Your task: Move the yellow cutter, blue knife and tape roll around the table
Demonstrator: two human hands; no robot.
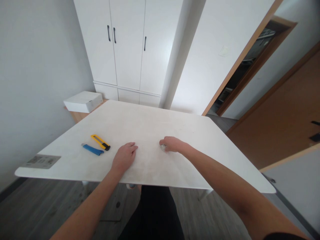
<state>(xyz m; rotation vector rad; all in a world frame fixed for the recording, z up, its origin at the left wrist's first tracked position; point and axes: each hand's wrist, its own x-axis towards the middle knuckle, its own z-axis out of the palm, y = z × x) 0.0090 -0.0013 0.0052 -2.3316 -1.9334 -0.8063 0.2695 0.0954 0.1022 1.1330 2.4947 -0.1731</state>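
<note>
My right hand (pixel 171 144) is closed around a small whitish round thing (pixel 163 147) on the white table (pixel 150 116). It may be a roll of clear tape, but the fingers cover much of it. To the left, my left hand (pixel 125 155) rests on the tabletop with its fingers stretched out and nothing in them. Beyond that hand, on its left side, lie a yellow utility knife (pixel 100 142) with a black end and a blue utility knife (pixel 92 149), close beside each other.
A grey printed label (pixel 43 161) is stuck at the table's left front corner. Off the far left edge, a white box (pixel 83 101) sits on a wooden surface. White cabinets (pixel 130 63) stand behind the table, and a wooden door (pixel 282 113) is on the right.
</note>
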